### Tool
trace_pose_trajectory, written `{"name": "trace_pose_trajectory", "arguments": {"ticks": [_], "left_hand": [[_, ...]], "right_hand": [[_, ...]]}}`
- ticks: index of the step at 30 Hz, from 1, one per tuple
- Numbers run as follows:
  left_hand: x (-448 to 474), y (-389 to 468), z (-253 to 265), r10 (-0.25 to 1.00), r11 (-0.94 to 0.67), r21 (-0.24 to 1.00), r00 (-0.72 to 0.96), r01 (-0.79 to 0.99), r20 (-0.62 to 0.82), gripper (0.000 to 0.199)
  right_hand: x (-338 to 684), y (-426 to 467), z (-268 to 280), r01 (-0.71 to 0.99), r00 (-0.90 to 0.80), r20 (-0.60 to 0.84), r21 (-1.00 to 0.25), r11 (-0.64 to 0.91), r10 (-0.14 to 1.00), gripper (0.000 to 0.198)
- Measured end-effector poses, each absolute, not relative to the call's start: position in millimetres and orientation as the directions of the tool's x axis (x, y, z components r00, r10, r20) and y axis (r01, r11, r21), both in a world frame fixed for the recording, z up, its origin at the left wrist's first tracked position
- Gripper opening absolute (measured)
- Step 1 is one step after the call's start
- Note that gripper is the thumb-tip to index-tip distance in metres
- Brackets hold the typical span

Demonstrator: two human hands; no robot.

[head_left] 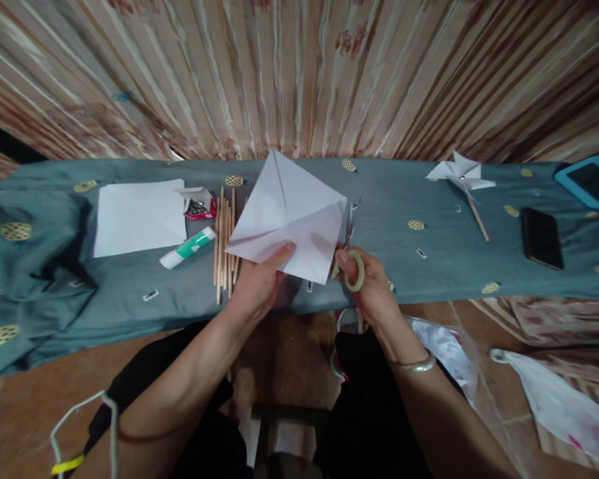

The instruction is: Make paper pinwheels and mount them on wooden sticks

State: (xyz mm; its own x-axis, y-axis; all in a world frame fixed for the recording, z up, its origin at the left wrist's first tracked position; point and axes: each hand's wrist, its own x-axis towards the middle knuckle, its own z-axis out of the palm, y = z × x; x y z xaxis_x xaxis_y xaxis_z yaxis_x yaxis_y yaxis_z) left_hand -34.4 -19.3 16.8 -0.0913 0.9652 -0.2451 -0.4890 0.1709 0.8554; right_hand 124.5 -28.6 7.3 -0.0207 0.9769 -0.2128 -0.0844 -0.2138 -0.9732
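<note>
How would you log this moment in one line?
left hand: holds white paper | right hand: holds scissors, blades beside paper's right edge | pinwheel: on cloth

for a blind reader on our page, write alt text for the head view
A person's left hand holds creased white paper, with scissors in the right hand beside it. On the blue-green cloth lie a glue stick and wooden sticks at left, a paper pinwheel and phone at right.
</note>
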Motion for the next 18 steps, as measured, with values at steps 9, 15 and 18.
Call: {"name": "trace_pose_trajectory", "arguments": {"ticks": [9,15,18], "left_hand": [[-64.2,-7.8,21.7,0.953,0.027,0.924,-0.269,-0.381,-0.139,0.053],[-63.0,-11.6,20.7,0.958,0.056,0.916,-0.236,-0.398,-0.161,0.052],[-60.6,-12.2,18.5,0.957,0.052,0.913,-0.241,-0.406,-0.161,0.056]], "right_hand": [[144.5,-56.2,6.4,0.114,-0.607,-0.363,-0.92,-0.374,0.707,0.061],[136.2,-59.4,6.1,0.116,-0.646,-0.387,-0.902,-0.416,0.658,0.064],[134.2,-57.5,7.6,0.113,-0.649,-0.384,-0.902,-0.416,0.657,0.066]]}}
